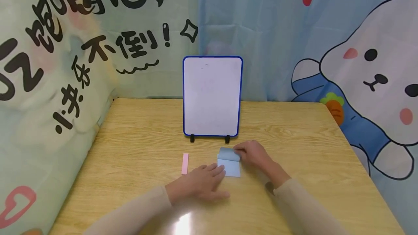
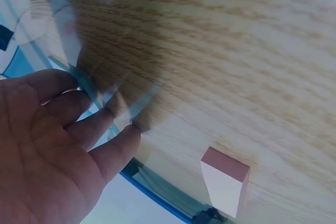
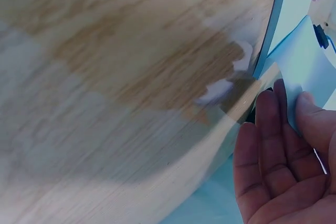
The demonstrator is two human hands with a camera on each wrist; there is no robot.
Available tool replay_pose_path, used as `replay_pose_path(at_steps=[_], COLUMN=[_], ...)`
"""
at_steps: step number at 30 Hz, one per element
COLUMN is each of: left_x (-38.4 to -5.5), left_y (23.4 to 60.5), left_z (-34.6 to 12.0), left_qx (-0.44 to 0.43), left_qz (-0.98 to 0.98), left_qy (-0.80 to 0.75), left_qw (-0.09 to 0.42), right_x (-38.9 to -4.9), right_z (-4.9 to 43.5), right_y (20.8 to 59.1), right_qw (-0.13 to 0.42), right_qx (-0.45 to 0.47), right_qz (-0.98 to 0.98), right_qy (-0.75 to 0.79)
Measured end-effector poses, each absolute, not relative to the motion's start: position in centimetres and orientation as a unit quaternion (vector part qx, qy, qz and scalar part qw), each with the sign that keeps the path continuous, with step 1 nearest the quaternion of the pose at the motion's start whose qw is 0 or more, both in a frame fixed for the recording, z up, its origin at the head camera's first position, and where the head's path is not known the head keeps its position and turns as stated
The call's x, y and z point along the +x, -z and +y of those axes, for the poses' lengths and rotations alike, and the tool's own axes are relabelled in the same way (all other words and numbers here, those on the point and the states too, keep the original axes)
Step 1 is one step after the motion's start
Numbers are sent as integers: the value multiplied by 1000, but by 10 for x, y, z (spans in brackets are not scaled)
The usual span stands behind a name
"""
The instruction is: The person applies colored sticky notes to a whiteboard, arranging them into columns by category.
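A light-blue sticky note pad (image 1: pixel 232 170) lies on the table, its top sheet (image 1: pixel 228 154) lifted and bent back toward the whiteboard. My right hand (image 1: pixel 255 154) pinches that sheet at its right edge. In the right wrist view, the thumb and fingers of this hand (image 3: pixel 289 166) close on the raised sheet (image 3: pixel 307 56). The left hand (image 1: pixel 200 183) spreads flat, fingertips at the pad's left edge. From the left wrist, the same hand (image 2: pixel 58 140) shows its fingers extended against the pad's side. To the left lies a narrow pink block of sticky notes (image 1: pixel 185 164).
A blue-framed whiteboard (image 1: pixel 212 95) stands upright on black feet (image 1: pixel 227 139) behind the pad. The wooden table (image 1: pixel 140 126) is bordered by a printed curtain (image 1: pixel 261 39) at the back and sides.
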State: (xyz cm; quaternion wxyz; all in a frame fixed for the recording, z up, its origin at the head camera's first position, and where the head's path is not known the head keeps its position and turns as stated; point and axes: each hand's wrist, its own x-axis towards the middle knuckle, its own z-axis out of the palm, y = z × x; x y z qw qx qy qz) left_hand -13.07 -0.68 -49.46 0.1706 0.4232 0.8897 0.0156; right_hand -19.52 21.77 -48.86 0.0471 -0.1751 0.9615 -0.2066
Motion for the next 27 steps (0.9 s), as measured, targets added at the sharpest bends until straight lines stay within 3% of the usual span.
replay_pose_path(at_steps=[27], left_x=[-131], left_y=[492], left_z=[-8], left_qx=[425], left_qz=[889], left_qy=[-22], left_qw=[169], right_x=[-208], right_z=[224], right_y=[498], right_qw=[28], right_qx=[-156], right_qz=[962], right_qy=[224])
